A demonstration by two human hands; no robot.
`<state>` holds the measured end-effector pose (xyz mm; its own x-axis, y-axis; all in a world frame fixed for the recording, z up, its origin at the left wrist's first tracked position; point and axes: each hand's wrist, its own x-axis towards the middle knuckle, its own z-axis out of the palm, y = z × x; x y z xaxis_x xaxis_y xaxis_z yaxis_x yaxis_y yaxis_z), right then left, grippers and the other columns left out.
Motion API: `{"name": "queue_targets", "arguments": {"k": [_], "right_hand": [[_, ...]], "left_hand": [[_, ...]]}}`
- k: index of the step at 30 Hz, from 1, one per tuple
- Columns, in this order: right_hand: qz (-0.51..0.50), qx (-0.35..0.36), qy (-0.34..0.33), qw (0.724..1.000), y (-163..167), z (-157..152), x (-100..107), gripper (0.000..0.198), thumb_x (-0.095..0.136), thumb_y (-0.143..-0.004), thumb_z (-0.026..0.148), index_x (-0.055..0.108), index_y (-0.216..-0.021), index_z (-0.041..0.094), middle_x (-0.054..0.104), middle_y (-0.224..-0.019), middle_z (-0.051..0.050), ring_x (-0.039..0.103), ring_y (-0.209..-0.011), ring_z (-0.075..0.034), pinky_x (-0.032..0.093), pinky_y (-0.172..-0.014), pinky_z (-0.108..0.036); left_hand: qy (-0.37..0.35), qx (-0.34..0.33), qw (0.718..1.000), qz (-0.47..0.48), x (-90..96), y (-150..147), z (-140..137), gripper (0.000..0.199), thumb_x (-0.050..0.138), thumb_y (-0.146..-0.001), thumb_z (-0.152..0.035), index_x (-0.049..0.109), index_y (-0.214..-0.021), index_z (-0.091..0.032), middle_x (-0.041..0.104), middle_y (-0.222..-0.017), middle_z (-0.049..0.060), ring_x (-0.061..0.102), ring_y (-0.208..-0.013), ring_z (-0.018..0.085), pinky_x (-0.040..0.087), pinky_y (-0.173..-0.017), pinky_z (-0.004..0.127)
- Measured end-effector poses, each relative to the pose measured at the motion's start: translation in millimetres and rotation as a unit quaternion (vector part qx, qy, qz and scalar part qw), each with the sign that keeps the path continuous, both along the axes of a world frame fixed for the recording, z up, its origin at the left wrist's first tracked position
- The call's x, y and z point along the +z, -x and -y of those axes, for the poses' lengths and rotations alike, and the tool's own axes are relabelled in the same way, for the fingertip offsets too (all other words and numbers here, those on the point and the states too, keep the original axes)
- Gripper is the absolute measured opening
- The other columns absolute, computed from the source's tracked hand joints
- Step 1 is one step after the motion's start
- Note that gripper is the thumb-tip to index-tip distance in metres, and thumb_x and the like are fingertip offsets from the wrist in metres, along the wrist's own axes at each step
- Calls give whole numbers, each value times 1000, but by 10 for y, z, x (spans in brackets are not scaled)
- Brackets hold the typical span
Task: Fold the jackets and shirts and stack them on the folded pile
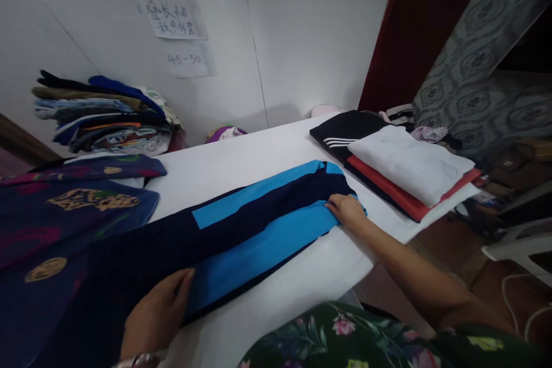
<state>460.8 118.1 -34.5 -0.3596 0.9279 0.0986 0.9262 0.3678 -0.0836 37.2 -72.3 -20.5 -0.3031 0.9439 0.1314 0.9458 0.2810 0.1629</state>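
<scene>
A long navy garment with light-blue panels [265, 250] lies folded lengthwise across the table, its kind not clear from here. My right hand [346, 211] is closed on the cloth near its right end, thumb and fingers drawn together on a light-blue panel. Lower left, my left hand [157, 313] holds the near edge of the garment, fingers bent together beside the light-blue strip. The cloth hides part of its grip. To the left, a patterned dark-blue garment [99, 207] with pink and tan prints lies against the navy cloth.
A tall stack of folded clothes [107, 118] stands at the back left. On the right, a white folded garment [409, 161] lies over a red one [388, 187], beside a black garment with white stripes [345, 126]. Handwritten paper [175, 17] hangs on the wall behind the white table [224, 164].
</scene>
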Motion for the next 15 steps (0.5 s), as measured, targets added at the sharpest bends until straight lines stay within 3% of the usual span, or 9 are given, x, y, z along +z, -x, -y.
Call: {"name": "queue_targets", "arguments": {"k": [1, 3, 6, 8, 11, 15], "right_hand": [[-1, 0, 0, 1000, 3, 0, -1, 26, 44, -96, 37, 62, -91, 20, 69, -92, -5, 63, -87, -19, 35, -75, -30], [-2, 0, -5, 1000, 6, -6, -5, 25, 44, -95, 37, 62, -91, 20, 69, -92, -5, 63, -87, -19, 36, -74, -30], [-5, 0, -11, 1000, 3, -14, -14, 26, 44, -95, 38, 63, -92, 21, 69, -92, -5, 63, -86, -19, 36, -74, -30], [-8, 0, -13, 1000, -5, -8, -21, 26, 43, -95, 38, 63, -92, 21, 69, -92, -5, 62, -87, -19, 36, -75, -30], [-26, 3, -22, 999, -32, 37, -43, 27, 44, -95, 36, 64, -92, 19, 68, -92, -6, 62, -88, -20, 37, -76, -31], [-109, 19, -68, 992, -129, 162, -107, 28, 44, -95, 35, 66, -100, 18, 68, -94, -9, 62, -90, -22, 41, -82, -34]], "left_hand": [[-17, 30, 999, 19, 91, -70, 51, 50, 30, -88, -55, 70, -91, -25, 73, -89, 7, 69, -75, 30, 55, -61, 43], [-87, 42, 995, 34, 225, -215, 49, 49, 30, -89, -55, 67, -100, -24, 72, -98, 7, 68, -87, 29, 56, -71, 43], [-164, -66, 984, -17, 178, -381, -176, 58, 30, -90, -53, 58, -121, -13, 58, -129, 16, 49, -125, 32, 41, -103, 50], [-105, -100, 988, -51, -13, -437, -351, 66, 33, -88, -55, 53, -130, -8, 47, -141, 20, 37, -135, 36, 31, -108, 57], [3, -132, 989, -64, -329, -453, -469, 69, 38, -86, -57, 49, -135, -10, 41, -145, 19, 34, -137, 35, 30, -108, 57], [18, -137, 987, -79, -484, -423, -425, 71, 36, -87, -59, 46, -139, -12, 37, -148, 16, 29, -139, 34, 28, -110, 55]]}}
